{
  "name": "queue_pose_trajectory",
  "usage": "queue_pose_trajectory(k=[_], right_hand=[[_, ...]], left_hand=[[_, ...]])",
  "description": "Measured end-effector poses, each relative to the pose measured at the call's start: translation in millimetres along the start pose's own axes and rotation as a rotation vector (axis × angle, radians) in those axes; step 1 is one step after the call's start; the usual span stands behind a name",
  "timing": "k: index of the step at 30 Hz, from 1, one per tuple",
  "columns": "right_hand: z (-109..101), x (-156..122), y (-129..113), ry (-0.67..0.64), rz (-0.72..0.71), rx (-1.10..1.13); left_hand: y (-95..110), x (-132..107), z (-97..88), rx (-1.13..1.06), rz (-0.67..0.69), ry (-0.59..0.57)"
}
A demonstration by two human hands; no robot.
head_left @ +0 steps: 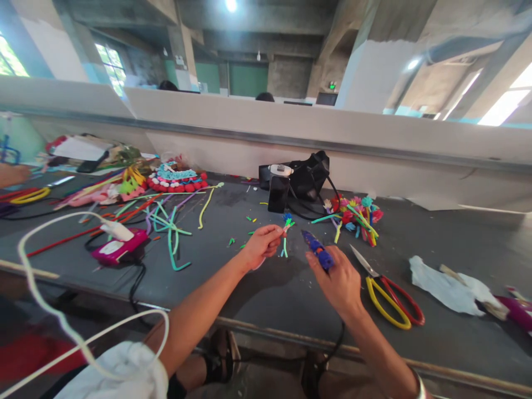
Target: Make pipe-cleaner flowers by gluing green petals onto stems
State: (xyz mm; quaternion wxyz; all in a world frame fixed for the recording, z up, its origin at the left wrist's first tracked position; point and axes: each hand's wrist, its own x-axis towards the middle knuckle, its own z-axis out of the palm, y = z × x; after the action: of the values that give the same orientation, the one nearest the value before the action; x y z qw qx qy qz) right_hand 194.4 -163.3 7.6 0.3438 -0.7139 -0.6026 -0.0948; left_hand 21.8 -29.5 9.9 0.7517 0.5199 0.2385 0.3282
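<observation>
My left hand (265, 245) is closed, pinching a small pipe-cleaner flower (287, 220) with a blue head and green pieces. A light green pipe-cleaner stem (285, 245) hangs below those fingertips. Wrapped in my right hand (341, 280) is a blue glue gun (316, 248), its nozzle pointing up and left toward the flower, a short gap apart. Its cord runs down over the table's front edge. Scissors (384, 291) with one yellow and one red handle lie just right of that hand. Small green clippings (231, 241) are scattered left of my left hand.
A phone (278, 194) leans before a black bag (311, 176). Right of it lies a bunch of pipe-cleaner flowers (361, 216). Loose pipe cleaners (172, 221) and a magenta power box (120, 246) with a white plug occupy the left. A person's hand (12, 174) shows far left.
</observation>
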Motion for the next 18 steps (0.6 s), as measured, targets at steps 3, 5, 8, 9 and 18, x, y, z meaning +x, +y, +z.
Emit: queue_pose_trajectory(k=[3,5,8,9,18], right_hand=[[7,-4,-8,-0.041,-0.116,-0.251],[15,-7,-13,-0.087,-0.131,-0.365],[29,-13,-18,-0.159,-0.15,-0.436],[32,-15,-18,-0.178,-0.156,-0.433],[11,0,-5,-0.375,0.17,0.551]], left_hand=[[0,1,-2.0,-0.015,0.009,0.001],[1,1,-3.0,-0.039,0.021,-0.008],[1,2,-3.5,-0.074,0.027,-0.027],[1,2,-3.5,-0.079,0.025,-0.032],[1,0,1.8,-0.082,0.015,-0.052]])
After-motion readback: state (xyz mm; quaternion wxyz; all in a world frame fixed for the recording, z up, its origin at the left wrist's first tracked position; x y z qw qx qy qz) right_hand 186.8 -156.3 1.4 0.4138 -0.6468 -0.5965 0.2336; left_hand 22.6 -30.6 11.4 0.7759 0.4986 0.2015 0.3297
